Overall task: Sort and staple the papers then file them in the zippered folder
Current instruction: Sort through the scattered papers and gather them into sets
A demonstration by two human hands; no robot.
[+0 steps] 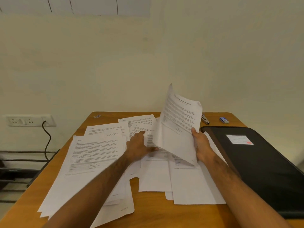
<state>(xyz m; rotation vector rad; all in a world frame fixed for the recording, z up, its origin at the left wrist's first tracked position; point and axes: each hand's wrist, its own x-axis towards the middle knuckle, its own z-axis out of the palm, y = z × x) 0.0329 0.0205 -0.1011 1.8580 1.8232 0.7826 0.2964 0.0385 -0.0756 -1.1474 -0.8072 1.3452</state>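
While printed papers (102,155) are lying spread in loose overlapping piles across the near & middle of the wooden table (156,213), the left hand (139,145) is resting flat on them, fingers relaxed, gripping nothing. Right hand (201,145) is pinching a raised sheaf (179,122) by its right edge, tilting it up off the pile. Black zippered folder (256,168) is lying closed at right w/ a white label. Stapler (205,119) & a small blue box (224,120) are sitting at the far edge.
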